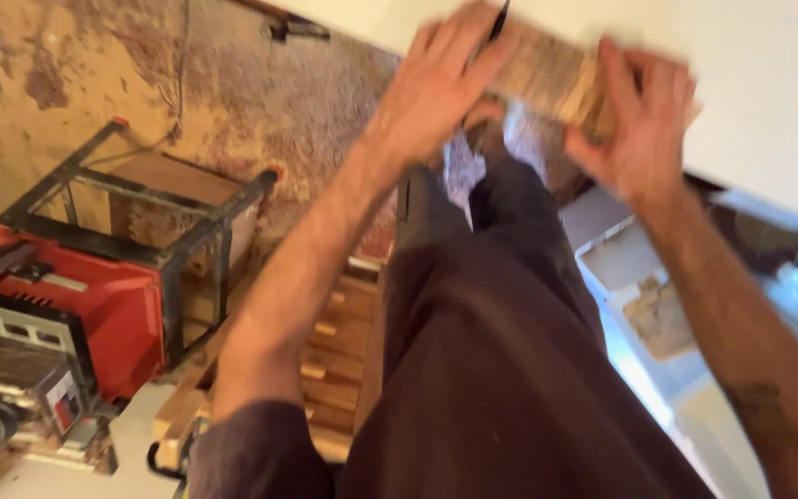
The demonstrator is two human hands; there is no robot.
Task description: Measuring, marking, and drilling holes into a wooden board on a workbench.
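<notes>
Wood, pale and rough-grained: a short wooden block [556,79] held up against the white panel [768,83] overhead, blurred by motion. Left hand [436,88] flat over its left end, fingers spread, a dark pencil-like tool [501,18] poking out above them. Right hand [639,125] grips the right end, fingers curled round it. Block looks stiff, fairly light, not fragile; splintery edges likely, so the ends are the sound hold. Below: dark trousers, a red table saw [94,296] with black frame at left, stacked timber offcuts [339,360] on the floor.
</notes>
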